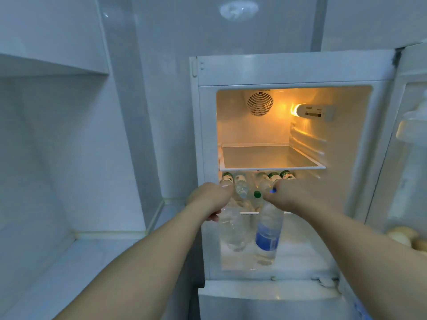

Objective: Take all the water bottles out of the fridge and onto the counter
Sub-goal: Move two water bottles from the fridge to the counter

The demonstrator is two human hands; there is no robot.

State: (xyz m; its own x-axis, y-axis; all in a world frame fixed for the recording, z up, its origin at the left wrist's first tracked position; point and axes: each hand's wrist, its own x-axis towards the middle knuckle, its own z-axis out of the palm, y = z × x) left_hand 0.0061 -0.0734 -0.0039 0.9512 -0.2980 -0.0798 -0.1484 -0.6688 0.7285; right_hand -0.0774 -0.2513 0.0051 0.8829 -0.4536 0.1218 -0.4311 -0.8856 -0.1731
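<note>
**Both hands lift bottles at the mouth of the open fridge**

Two bare forearms reach up from the bottom edge of the head view toward the open fridge (295, 72). The left hand (209, 199) is curled round the top of a clear water bottle (232, 229), which hangs below the fist in front of the fridge's lower front panel; the fingers wrap the neck and the cap is hidden inside the grip. The right hand (292, 197) pinches the neck of a second bottle, the blue-label bottle (269, 234), just under its blue cap, and this one also hangs neck-up, just beside the clear one and slightly to its right. Both bottles are at the front opening of the fridge, below the hands.

Behind the hands, on the lower shelf, more bottles lie on their sides in a row (258, 181), several with green labels and one showing a green cap toward the camera. Above them a glass shelf (272, 158) sits under the lit interior, with a round fan grille (260, 103) on the back wall and the lamp housing (315, 112) on the right wall. The fridge door (406, 158) stands open at the right, with pale rounded items in its lower rack (406, 236). A white counter (69, 262) runs along the left, beside the fridge.
</note>
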